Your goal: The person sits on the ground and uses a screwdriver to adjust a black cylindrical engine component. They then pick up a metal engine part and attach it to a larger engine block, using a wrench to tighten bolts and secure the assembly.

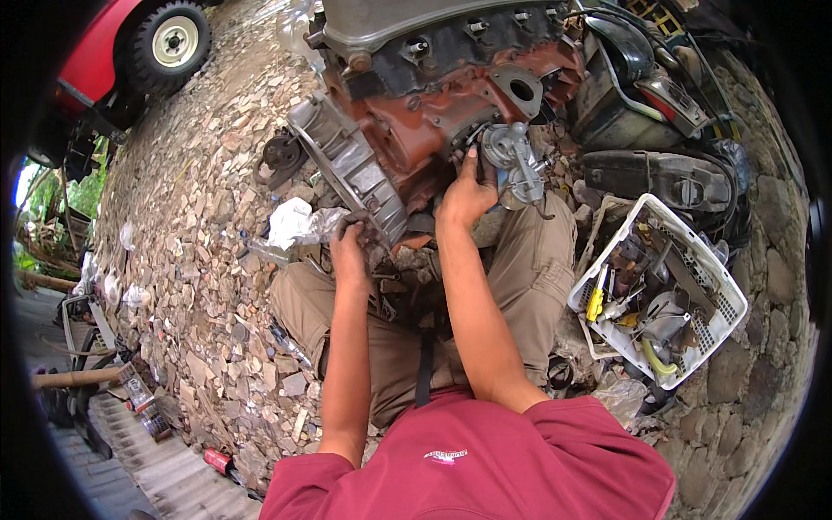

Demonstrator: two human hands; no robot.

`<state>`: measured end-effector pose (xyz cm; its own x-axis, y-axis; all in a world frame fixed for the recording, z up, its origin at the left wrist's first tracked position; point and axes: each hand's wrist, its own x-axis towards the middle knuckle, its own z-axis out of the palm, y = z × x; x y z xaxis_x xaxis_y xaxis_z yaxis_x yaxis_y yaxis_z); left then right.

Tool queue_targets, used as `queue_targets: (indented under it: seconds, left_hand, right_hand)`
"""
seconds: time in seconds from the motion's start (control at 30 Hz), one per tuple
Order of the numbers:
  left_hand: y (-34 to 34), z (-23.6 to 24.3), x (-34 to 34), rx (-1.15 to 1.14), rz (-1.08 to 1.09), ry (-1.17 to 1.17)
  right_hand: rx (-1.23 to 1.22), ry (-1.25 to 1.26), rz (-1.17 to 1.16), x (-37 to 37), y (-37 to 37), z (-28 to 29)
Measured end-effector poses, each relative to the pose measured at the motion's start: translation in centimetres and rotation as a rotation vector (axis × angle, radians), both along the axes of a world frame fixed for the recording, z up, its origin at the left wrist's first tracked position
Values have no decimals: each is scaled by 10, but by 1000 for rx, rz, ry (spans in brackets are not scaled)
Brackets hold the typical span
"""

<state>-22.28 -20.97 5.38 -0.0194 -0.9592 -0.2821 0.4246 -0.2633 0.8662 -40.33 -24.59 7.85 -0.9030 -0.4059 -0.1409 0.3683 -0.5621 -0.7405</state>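
An orange-brown engine block point(403, 130) with a grey top cover lies on the stones before me. My right hand point(468, 195) is at its near side, closed round the left side of a silver fuel pump point(513, 160). The pump sits against the block; the hand hides part of where they meet. My left hand point(350, 247) is lower and further left, fingers curled beside the lower end of a ribbed silver housing point(351, 160) on the engine. Its fingertips are partly hidden, so what they hold does not show. Crumpled white plastic point(299, 224) lies just left of it.
At my right stands a white plastic crate point(732, 299) of tools and parts, including a yellow-handled screwdriver point(595, 303). Beyond it lie a black case-like part point(659, 178) and a stone wall point(776, 260). A red vehicle's wheel point(173, 42) stands far left on rubble.
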Motion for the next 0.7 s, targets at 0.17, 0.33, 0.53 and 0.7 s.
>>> queue_targets:
  seconds: [0.17,0.33,0.53,0.7]
  left_hand:
    - [-27,1,-1,-382,119,-388]
    - [-43,47,-41,-815,199,-584]
    - [-99,44,-53,-1049,389,-795]
    - [-98,43,-66,-1032,309,-885]
  right_hand:
    - [29,1,-21,-1,-3,-1]
    - [92,-32,-40,-4,-5,1]
    - [31,-40,-2,0,-7,1]
    - [79,-16,-2,-8,-6,-5]
